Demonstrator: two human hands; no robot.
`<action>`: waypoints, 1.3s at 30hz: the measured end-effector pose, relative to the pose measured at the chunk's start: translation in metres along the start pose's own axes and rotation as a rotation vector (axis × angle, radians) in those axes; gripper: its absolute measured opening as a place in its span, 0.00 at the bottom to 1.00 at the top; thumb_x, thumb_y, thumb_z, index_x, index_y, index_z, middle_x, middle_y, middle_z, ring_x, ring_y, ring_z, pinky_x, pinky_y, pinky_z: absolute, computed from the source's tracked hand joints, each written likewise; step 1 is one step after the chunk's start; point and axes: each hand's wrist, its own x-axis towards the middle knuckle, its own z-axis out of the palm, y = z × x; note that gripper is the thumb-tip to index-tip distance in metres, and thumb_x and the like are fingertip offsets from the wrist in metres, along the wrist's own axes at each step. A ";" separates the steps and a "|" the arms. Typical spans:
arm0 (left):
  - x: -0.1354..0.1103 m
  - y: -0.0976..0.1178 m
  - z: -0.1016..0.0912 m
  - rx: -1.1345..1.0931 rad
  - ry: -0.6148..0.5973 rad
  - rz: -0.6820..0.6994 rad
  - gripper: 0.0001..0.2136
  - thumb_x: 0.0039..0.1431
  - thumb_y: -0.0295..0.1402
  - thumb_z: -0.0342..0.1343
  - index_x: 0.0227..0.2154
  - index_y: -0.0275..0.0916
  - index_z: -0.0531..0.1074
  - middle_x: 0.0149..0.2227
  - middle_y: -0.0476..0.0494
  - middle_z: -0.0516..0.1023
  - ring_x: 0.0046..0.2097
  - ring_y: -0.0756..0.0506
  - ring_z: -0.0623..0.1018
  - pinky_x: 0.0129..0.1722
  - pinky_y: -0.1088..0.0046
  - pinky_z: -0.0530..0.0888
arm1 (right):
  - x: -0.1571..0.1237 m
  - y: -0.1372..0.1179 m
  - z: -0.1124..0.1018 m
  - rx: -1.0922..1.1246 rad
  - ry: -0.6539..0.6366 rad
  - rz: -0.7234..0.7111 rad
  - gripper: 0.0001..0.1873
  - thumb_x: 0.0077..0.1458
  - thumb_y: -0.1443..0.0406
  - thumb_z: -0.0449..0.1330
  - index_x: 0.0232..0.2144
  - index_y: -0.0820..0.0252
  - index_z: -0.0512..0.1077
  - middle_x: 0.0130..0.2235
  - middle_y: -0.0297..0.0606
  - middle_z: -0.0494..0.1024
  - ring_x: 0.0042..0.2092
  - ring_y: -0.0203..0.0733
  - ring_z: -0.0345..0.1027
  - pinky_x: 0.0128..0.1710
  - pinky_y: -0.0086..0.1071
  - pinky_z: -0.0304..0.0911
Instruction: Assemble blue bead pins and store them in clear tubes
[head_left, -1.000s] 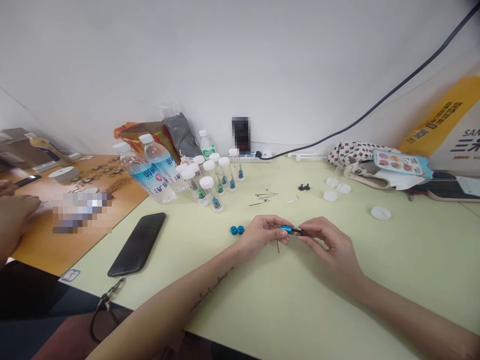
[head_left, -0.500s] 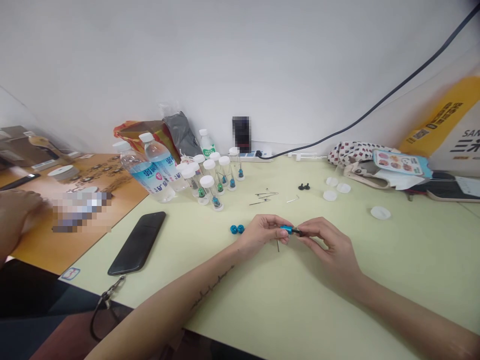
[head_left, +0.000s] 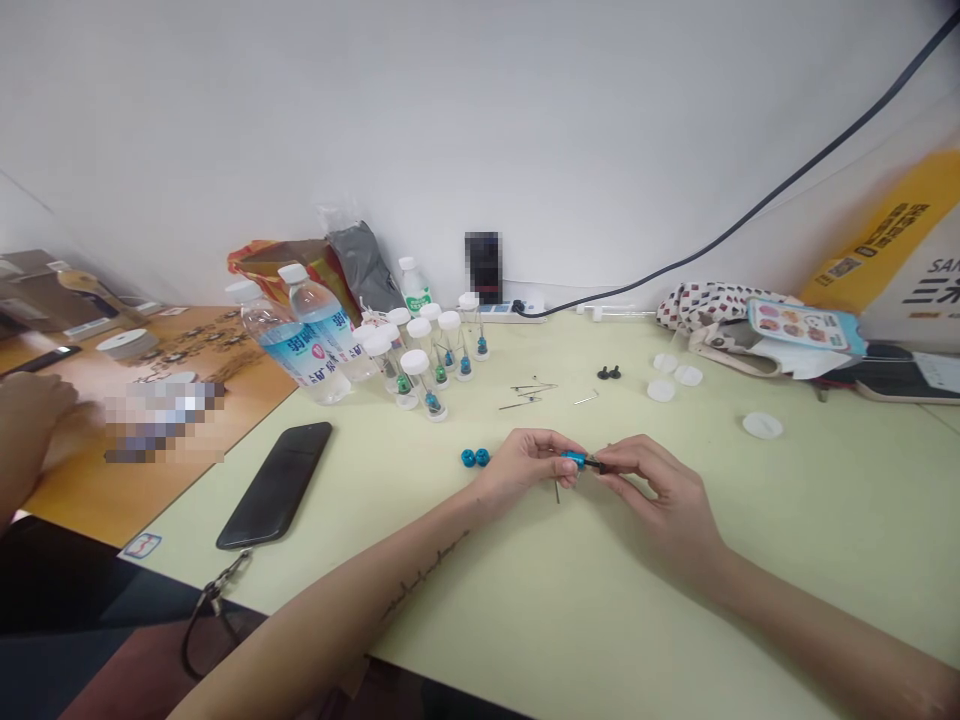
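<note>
Crosswise, held the blue piece [head_left: 572, 459] pinched in the left hand [head_left: 525, 462] just over the table [head_left: 525, 600], aimed lengthwise at the right hand [head_left: 652, 485] pinching a black pin [head_left: 595, 463] at its end.

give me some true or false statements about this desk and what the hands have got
1. The left hand and the right hand pinch a small blue part between them. True.
2. The black phone lies to the right of both hands. False: it lies to their left, near the table's front edge.
3. Two blue beads rest on the table just left of the left hand. True.
4. The white-capped vials lie tipped over. False: they stand upright, in a cluster.
5. A loose white cap lies flat on the table, right of the hands. True.
</note>
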 end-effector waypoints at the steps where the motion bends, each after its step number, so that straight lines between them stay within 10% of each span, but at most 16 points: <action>1: 0.000 0.000 0.000 0.005 0.000 0.000 0.15 0.45 0.36 0.63 0.34 0.32 0.74 0.27 0.44 0.74 0.28 0.52 0.71 0.31 0.75 0.67 | 0.000 0.000 0.000 -0.003 -0.004 0.002 0.08 0.58 0.68 0.53 0.38 0.54 0.71 0.35 0.39 0.73 0.37 0.42 0.68 0.35 0.36 0.65; 39: -0.001 0.001 0.001 0.009 -0.002 0.039 0.15 0.44 0.36 0.63 0.35 0.33 0.74 0.30 0.43 0.74 0.30 0.51 0.71 0.34 0.73 0.67 | 0.001 -0.003 0.002 0.033 0.021 0.047 0.06 0.57 0.65 0.55 0.36 0.54 0.72 0.34 0.38 0.72 0.35 0.41 0.68 0.33 0.36 0.66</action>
